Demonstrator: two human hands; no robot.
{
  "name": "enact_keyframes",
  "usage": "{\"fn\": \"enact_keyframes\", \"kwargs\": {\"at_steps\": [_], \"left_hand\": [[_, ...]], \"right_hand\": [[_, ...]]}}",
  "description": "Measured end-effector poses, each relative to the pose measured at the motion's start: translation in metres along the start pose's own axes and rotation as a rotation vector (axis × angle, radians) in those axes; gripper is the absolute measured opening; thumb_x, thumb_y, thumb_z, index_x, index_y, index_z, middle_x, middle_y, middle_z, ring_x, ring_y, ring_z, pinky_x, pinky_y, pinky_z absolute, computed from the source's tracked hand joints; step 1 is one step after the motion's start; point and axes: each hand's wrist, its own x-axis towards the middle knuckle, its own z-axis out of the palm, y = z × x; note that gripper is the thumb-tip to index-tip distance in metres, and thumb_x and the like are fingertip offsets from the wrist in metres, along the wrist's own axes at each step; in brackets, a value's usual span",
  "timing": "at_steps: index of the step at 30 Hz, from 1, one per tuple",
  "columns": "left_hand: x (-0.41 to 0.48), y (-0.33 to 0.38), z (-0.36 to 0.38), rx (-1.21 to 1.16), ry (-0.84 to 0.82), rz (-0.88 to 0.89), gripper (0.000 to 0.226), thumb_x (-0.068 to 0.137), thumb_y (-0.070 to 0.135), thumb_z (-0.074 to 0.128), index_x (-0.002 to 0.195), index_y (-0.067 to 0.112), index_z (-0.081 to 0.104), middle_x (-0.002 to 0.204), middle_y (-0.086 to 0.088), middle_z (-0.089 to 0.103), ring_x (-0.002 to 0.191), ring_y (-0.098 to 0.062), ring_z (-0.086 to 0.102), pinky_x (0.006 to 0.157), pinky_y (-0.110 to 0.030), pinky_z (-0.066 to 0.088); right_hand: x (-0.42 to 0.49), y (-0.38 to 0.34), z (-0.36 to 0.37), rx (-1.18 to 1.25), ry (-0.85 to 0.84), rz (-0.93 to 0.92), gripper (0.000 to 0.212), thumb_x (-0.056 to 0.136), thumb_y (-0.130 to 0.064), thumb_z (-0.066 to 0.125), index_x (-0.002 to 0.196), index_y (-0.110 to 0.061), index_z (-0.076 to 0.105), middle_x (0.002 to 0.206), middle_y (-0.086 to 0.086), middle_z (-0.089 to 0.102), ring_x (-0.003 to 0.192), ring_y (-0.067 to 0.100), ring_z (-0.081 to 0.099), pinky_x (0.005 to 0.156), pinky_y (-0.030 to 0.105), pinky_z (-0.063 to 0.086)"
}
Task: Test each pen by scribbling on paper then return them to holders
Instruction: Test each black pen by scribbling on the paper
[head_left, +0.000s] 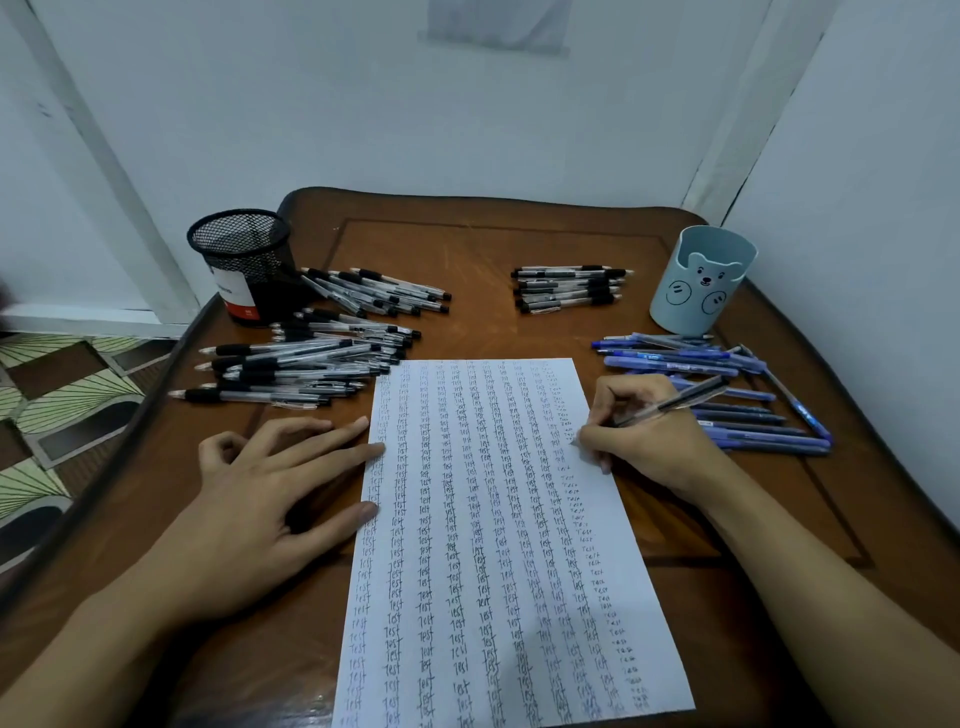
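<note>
Altogether, two holders (240, 265) (704, 280), one sheet (467, 519), right hand (649, 441) gripping one pen (675, 400)

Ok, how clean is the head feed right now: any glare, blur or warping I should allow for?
Head view: wide-angle warp bows the edges of the brown wooden table and the wall lines; light is soft and even, with a soft shadow under the left hand; no strong glare; the writing on the white sheet of paper reads clearly mid-page, softer toward the bottom edge.

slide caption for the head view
Right hand tests a pen on the filled paper; left hand touches its edge.
</note>
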Motion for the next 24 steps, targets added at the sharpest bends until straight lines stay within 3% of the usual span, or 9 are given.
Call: {"fn": "enact_keyframes", "kwargs": {"at_steps": [5,10,24], "left_hand": [[0.0008,-0.0002,-0.0004,0.01,-0.007,0.0,0.061,0.087,0.089,0.023,0.144,0.069,0.03,0.152,0.048,0.019,0.144,0.012,0.014,0.105,-0.034,0.005],[0.0014,-0.0013,-0.0002,0.013,-0.015,-0.001,0.062,0.086,0.09,0.021,0.144,0.07,0.028,0.153,0.048,0.018,0.145,0.011,0.012,0.106,-0.035,0.006],[0.0017,0.0,0.0002,0.026,-0.006,-0.013,0.058,0.085,0.091,0.02,0.14,0.073,0.03,0.152,0.049,0.017,0.144,0.012,0.015,0.102,-0.036,0.008]], "right_hand": [[0.0002,-0.001,0.0008,0.001,-0.009,-0.001,0.024,0.078,0.019,0.071,0.07,0.018,0.049,0.066,0.036,0.058,0.046,0.02,0.064,0.044,0.029,0.053],[0.0019,0.0018,-0.0036,0.038,-0.021,0.01,0.024,0.079,0.018,0.071,0.071,0.018,0.049,0.061,0.025,0.063,0.051,0.028,0.063,0.046,0.033,0.054],[0.0022,-0.0012,0.0001,0.004,-0.017,0.006,0.022,0.075,0.019,0.072,0.07,0.019,0.051,0.061,0.029,0.061,0.044,0.021,0.061,0.043,0.028,0.049]]}}
